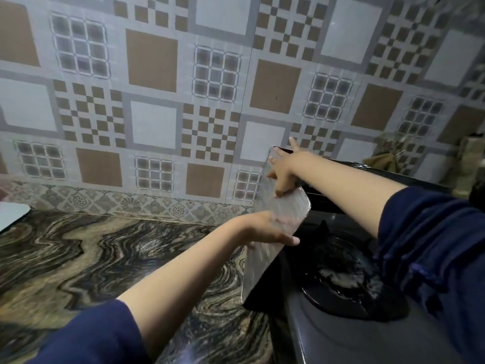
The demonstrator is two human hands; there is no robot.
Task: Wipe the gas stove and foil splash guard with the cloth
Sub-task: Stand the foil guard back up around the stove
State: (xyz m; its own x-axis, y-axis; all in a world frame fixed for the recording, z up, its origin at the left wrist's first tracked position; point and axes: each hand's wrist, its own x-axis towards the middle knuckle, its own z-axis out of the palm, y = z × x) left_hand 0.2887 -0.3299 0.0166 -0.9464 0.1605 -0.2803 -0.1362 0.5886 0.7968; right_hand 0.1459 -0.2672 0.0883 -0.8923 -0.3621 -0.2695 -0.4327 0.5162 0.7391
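Observation:
The foil splash guard stands upright along the left side of the black gas stove. My left hand grips the middle of the guard's top edge, thumb on the stove side. My right hand reaches over the stove and lies with spread fingers on the guard's far corner near the wall. A burner with its pan support sits just right of the guard, with pale wet smears on it. No cloth shows in either hand.
A marbled brown and black counter stretches to the left of the stove. Patterned wall tiles rise behind. A white object lies at the counter's far left. Brownish items sit behind the stove at the right.

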